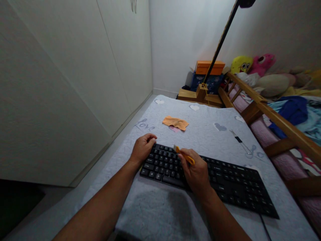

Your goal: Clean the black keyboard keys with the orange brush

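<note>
A black keyboard lies aslant on the light blue cloth with heart prints. At its upper left corner, my left hand is closed on the edge, thumb and curled fingers together. My right hand grips a small yellow brush over the upper row of keys. The brush's pale bristles point up and left, close to the keys. My right hand and forearm hide the middle of the keyboard. Beyond the keyboard sits a crumpled orange cloth.
A thin tool with a black grip rests to the right. The keyboard's cable runs off the near side. A wooden bed rail borders the right, white cabinet doors the left. Boxes and a black pole stand behind.
</note>
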Motion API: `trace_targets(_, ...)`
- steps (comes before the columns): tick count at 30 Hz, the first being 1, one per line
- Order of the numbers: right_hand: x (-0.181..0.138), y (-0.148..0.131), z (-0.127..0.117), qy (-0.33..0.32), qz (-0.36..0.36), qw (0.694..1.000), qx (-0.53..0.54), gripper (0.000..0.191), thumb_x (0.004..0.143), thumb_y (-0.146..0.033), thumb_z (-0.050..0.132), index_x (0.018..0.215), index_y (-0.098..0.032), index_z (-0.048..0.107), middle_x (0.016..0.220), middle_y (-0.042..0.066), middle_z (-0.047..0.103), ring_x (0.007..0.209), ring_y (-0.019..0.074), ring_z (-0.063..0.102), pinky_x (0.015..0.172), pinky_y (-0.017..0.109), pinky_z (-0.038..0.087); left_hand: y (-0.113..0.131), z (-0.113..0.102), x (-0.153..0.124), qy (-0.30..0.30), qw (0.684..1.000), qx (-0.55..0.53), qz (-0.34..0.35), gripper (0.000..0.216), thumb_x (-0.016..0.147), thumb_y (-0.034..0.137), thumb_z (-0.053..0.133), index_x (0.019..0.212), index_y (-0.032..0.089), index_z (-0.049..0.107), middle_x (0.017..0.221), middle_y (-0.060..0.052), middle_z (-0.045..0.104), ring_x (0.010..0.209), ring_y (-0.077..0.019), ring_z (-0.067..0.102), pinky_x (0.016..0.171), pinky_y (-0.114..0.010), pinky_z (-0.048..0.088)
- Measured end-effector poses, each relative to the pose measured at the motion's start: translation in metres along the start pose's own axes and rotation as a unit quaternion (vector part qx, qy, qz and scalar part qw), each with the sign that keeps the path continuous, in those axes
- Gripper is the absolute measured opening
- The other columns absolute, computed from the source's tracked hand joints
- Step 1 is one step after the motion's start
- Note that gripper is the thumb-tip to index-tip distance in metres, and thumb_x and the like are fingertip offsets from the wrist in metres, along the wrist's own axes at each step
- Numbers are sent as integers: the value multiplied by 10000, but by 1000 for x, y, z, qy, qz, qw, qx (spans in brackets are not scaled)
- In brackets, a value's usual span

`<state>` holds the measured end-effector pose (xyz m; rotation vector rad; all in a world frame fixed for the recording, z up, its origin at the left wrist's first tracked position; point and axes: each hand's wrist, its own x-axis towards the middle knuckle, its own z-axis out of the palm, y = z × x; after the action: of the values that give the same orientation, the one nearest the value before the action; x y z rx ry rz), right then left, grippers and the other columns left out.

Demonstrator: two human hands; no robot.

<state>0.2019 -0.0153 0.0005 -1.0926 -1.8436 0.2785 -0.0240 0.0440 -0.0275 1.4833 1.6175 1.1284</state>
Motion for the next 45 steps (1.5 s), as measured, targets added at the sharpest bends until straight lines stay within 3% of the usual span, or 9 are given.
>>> trace_targets(8,7,-8,-4,-21,49,998,29,152,994,-252,567,1038,-223,710,975,57,795,874,201,762,815,311,609,0,0,0,0,1000,-3,-3,254,825,369,575,912,203,746,783,-14,729,737,-203,660,695,-307,482)
trace_targets(22,22,-9,0,-112,-16,993,-40,205,1031,-239,497,993,-209,697,923,72,769,819,200,731,763,307,577,2,-1,-2,20,1000,-16,-8,241,803,360,600,913,200,742,802,-12,718,762,-203,651,713,-306,485)
trace_targets(31,18,-5,6,-54,-51,996,-52,224,1049,-267,491,1085,-200,702,944,88,771,866,216,737,793,335,593,0,-2,-1,18,1000,-16,-5,242,807,351,595,918,195,743,799,-16,716,748,-201,647,702,-305,479)
trace_targets(38,16,-6,9,-73,-54,995,-45,210,1047,-257,498,1033,-182,694,902,81,772,811,209,738,760,323,593,-4,-14,6,50,998,-22,-30,267,807,324,555,966,182,716,779,-22,713,652,-181,620,628,-291,456)
trace_targets(45,16,-5,8,-34,-52,997,-46,200,1048,-262,506,1053,-177,687,920,85,771,848,206,740,795,316,590,-5,-16,7,27,999,-18,-28,258,801,314,560,965,188,714,752,-12,706,654,-180,630,638,-290,462)
